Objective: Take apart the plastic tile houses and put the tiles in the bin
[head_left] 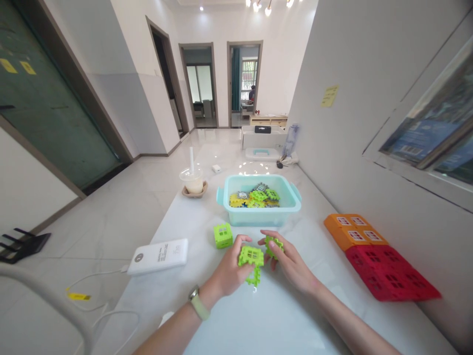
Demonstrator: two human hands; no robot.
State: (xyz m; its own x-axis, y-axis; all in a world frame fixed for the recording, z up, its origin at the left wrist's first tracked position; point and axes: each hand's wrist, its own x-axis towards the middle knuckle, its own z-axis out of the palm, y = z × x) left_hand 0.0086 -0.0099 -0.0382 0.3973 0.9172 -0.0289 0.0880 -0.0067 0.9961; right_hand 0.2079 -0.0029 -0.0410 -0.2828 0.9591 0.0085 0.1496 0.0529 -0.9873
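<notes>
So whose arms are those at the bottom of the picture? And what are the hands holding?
This picture comes from a small camera worn on a person's head. It looks forward and down, so you see nearly what that person sees, and the arms are their own.

The left hand, with a watch, holds a green piece with little windows. The right hand holds another green piece.

On the white table sit a green cube and a blue tub full of more pieces. Flat orange pieces and red pieces lie to the right, and a white power bank lies to the left.
</notes>
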